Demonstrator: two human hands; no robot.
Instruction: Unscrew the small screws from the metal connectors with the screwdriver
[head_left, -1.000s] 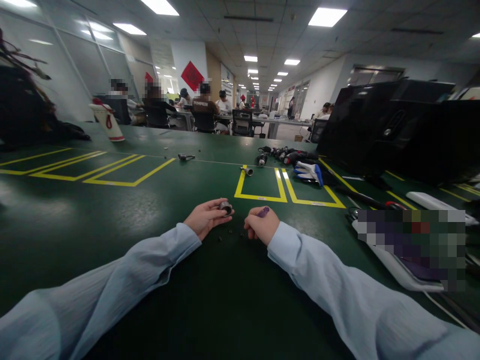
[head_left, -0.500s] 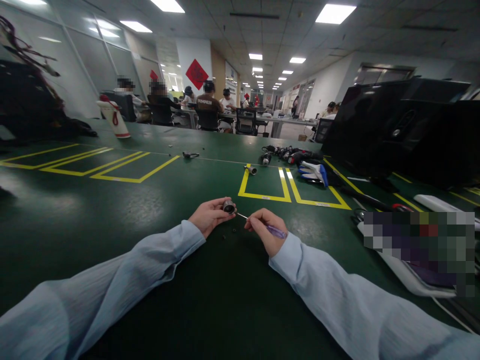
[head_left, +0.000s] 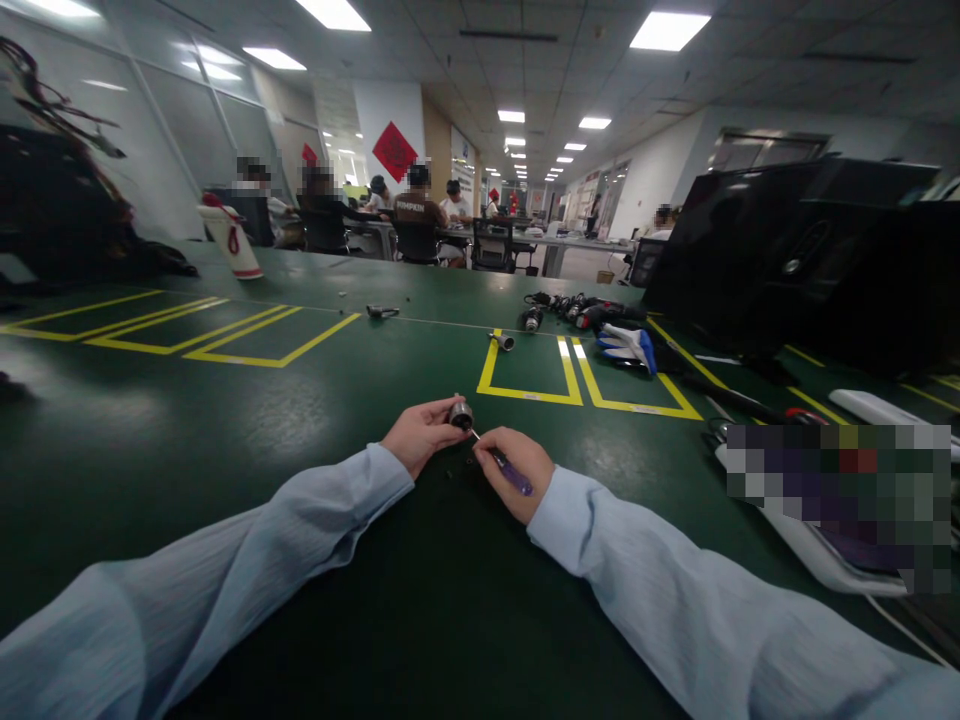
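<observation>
Pinched in the fingers of my left hand (head_left: 421, 436) is a small round metal part (head_left: 460, 415), dark inside, its exact kind unclear. My right hand (head_left: 516, 468) grips a screwdriver (head_left: 516, 478) with a clear purple handle. The screwdriver's thin shaft points up and left, and its tip is at the lower right side of the metal part; whether it sits in a screw I cannot tell. Just below the hands, tiny dark pieces (head_left: 449, 474) lie on the green table (head_left: 337, 560).
Beyond my hands lie a metal cylindrical part (head_left: 501, 342), another small metal piece (head_left: 382, 312), a heap of dark cabled parts (head_left: 570, 308) and a white-blue glove (head_left: 627, 346). A cup (head_left: 232, 240) stands far left, a black monitor (head_left: 787, 260) at right. People sit at farther desks.
My right hand has moved left, closer to my left hand, and the screwdriver's handle now slopes more steeply downward. The left hand has barely shifted with the metal part.
</observation>
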